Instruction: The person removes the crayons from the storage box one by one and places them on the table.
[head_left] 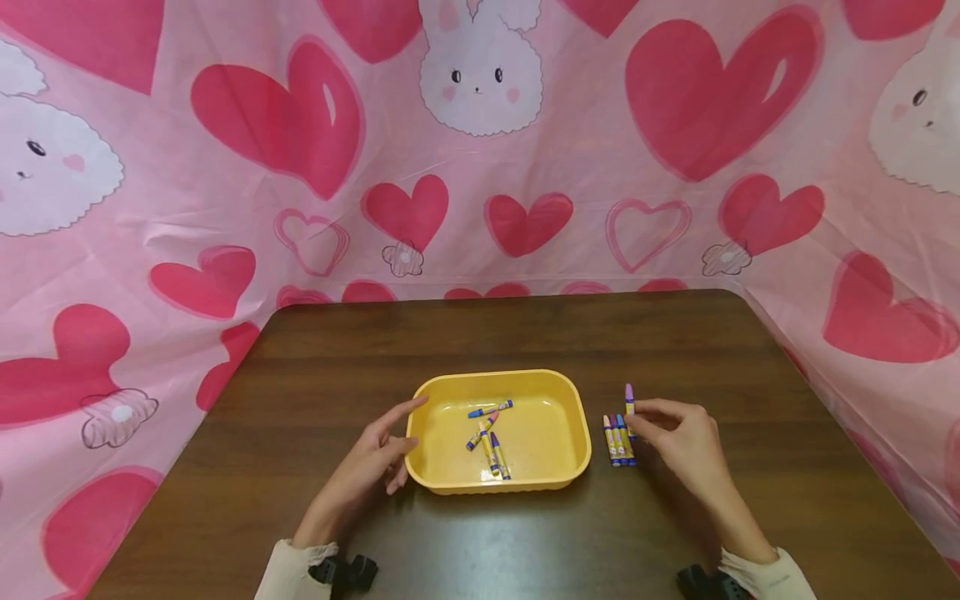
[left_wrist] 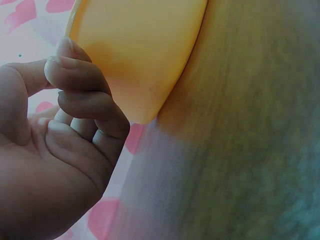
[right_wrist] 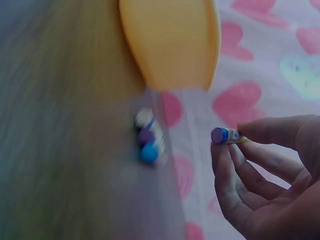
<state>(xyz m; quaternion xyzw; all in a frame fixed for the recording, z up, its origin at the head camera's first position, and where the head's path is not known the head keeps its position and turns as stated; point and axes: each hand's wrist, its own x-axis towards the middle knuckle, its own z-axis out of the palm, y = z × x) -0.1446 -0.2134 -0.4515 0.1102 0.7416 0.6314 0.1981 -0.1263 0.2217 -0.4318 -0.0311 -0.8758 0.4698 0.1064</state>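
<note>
At the left end of a yellow plastic tray point(head_left: 495, 484), my left hand point(head_left: 372, 457) holds the rim between thumb and forefinger. Its other fingers curl outside the wall, as the left wrist view shows. My right hand point(head_left: 686, 437) pinches a light purple crayon point(head_left: 629, 393) with a yellow-and-blue wrapper between thumb and fingertips. That crayon stands upright, close to the right end of a row of crayons point(head_left: 615, 446) on the table. In the right wrist view, the held crayon's purple end point(right_wrist: 217, 135) faces the camera, apart from the blurred row point(right_wrist: 149, 152).
Several loose crayons point(head_left: 487, 450) lie inside the tray, some crossing each other. A blue one point(head_left: 491, 409) is set apart behind them. The dark brown wooden table point(head_left: 495, 333) ends at a pink cloth point(head_left: 465, 167) with hearts and rabbits, hanging behind and at both sides.
</note>
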